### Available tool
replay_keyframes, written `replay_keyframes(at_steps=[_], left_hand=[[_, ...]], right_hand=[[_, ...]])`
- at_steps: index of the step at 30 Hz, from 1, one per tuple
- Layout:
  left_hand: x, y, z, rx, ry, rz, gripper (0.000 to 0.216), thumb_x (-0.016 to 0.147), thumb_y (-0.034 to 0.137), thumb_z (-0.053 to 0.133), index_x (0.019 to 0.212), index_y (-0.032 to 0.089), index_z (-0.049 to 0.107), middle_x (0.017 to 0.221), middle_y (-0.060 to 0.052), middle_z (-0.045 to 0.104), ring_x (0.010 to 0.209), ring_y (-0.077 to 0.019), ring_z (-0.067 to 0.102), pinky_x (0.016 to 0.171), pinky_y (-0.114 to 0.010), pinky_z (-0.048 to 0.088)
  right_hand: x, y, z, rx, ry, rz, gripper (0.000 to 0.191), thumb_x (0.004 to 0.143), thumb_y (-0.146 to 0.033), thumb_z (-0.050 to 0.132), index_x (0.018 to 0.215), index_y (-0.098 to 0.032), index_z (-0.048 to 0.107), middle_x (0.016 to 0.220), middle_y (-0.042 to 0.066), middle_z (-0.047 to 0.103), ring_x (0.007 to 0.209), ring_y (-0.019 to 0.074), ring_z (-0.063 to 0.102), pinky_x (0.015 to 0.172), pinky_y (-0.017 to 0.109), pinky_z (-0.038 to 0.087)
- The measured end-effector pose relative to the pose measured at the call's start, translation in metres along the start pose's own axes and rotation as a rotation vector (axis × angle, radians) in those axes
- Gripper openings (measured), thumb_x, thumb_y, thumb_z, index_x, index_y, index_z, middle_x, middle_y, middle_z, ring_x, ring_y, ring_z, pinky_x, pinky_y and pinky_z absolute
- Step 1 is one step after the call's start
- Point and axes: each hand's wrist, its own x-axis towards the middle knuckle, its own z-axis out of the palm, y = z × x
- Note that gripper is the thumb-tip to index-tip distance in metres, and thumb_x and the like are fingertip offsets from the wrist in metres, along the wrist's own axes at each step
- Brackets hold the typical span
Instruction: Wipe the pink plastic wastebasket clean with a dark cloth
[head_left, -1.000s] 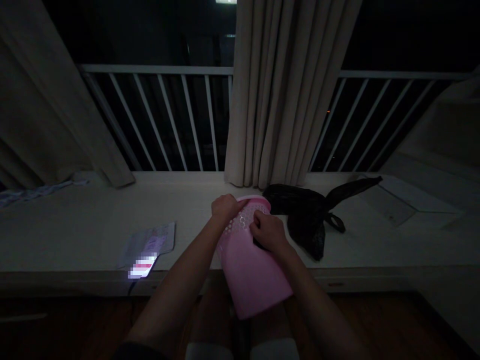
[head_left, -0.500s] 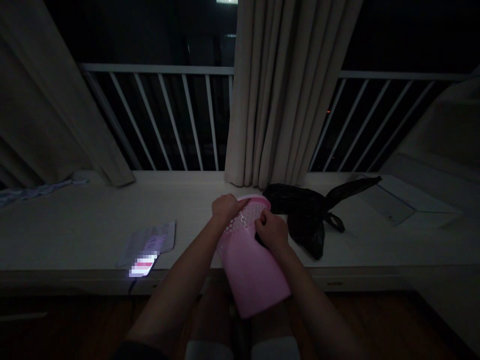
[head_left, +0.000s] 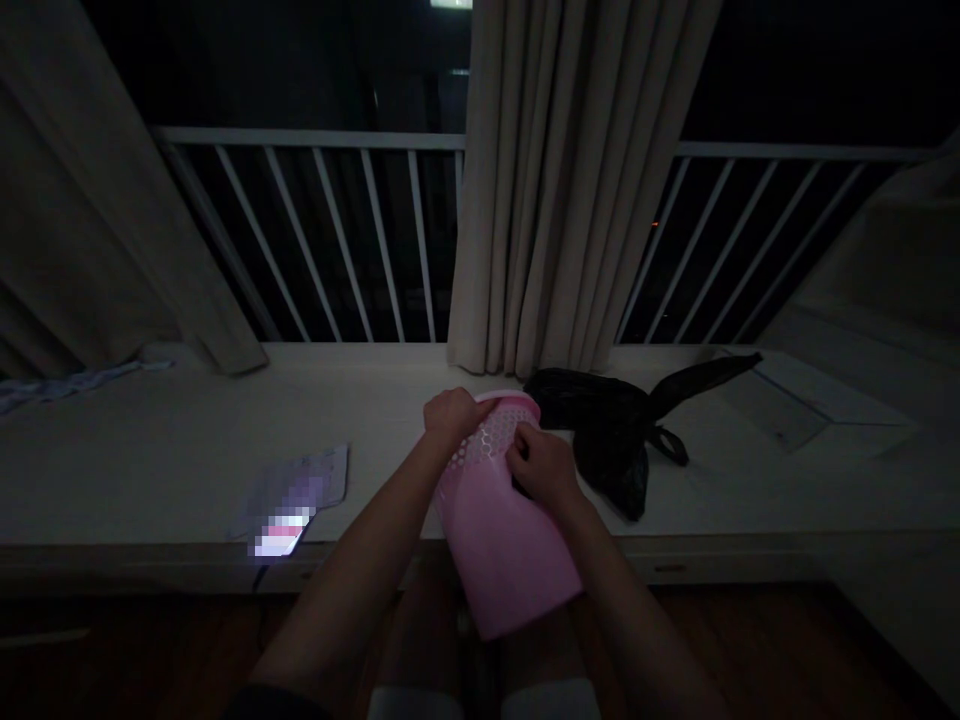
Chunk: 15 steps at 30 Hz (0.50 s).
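Observation:
A pink plastic wastebasket with a honeycomb-perforated band near its rim lies tilted over my lap, its base toward me and its mouth facing the sill. My left hand is closed over the rim on the left side. Against the perforated wall on the right is my right hand, fingers curled into a fist. A dark patch shows under that fist; what it holds, if anything, I cannot make out. Just to the right lies a knotted black plastic bag on the white sill.
The wide white sill runs below a railed window. A lit phone with a cable sits at its front edge by some papers. A beige curtain hangs behind the wastebasket; a white box-like object is at right.
My right hand has shifted slightly left and down along the wastebasket's wall, and less of the dark patch shows. The left hand stays on the rim.

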Motion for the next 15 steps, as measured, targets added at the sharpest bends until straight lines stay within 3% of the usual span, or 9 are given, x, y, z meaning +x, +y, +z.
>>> replay_keyframes(at_steps=[7,15], left_hand=[[0.002,-0.003,0.003,0.006,-0.001,-0.008,0.089,0.078,0.082,0.025,0.108,0.011,0.069,0.101,-0.022,0.070,0.100,-0.0337,0.066,0.079,-0.038,0.050],[-0.001,-0.001,0.000,-0.001,0.000,-0.004,0.088,0.079,0.082,0.025,0.108,0.011,0.070,0.102,-0.022,0.070,0.099,-0.0334,0.066,0.079,-0.037,0.050]], right_hand=[[-0.006,-0.013,-0.001,-0.020,-0.064,-0.190,0.008,0.077,-0.023,0.051,0.071,-0.021,0.056,0.068,0.000,0.065,0.060,0.0142,0.053,0.058,0.028,0.020],[-0.002,-0.015,-0.002,-0.057,-0.075,-0.068,0.010,0.081,-0.025,0.051,0.075,-0.021,0.058,0.070,0.001,0.065,0.062,0.0146,0.052,0.058,0.028,0.018]])
